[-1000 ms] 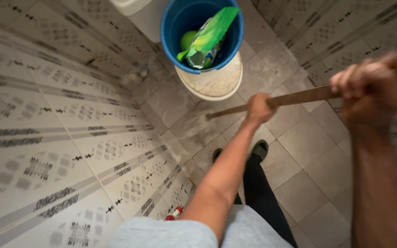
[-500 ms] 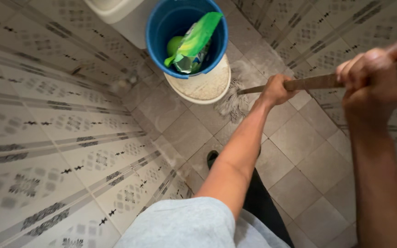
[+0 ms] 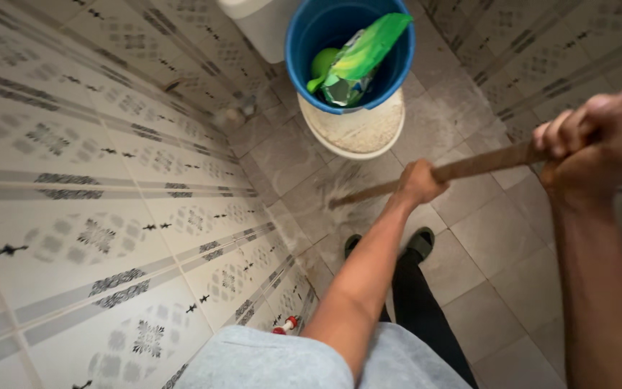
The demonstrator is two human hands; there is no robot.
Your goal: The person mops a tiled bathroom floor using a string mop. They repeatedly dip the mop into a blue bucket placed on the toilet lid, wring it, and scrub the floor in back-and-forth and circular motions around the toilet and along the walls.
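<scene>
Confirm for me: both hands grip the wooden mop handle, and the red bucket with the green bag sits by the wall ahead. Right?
Not quite: the bucket is blue, not red, as the head view shows. The rest holds: the left hand and right hand both grip the wooden mop handle, and the green bag sits inside it.

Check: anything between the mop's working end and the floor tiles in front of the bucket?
Nothing visible. Both hands, left hand and right hand, grip the wooden handle; its blurred mop end meets bare floor tiles. The blue bucket on the white basin sits just beyond, not in the path.
</scene>
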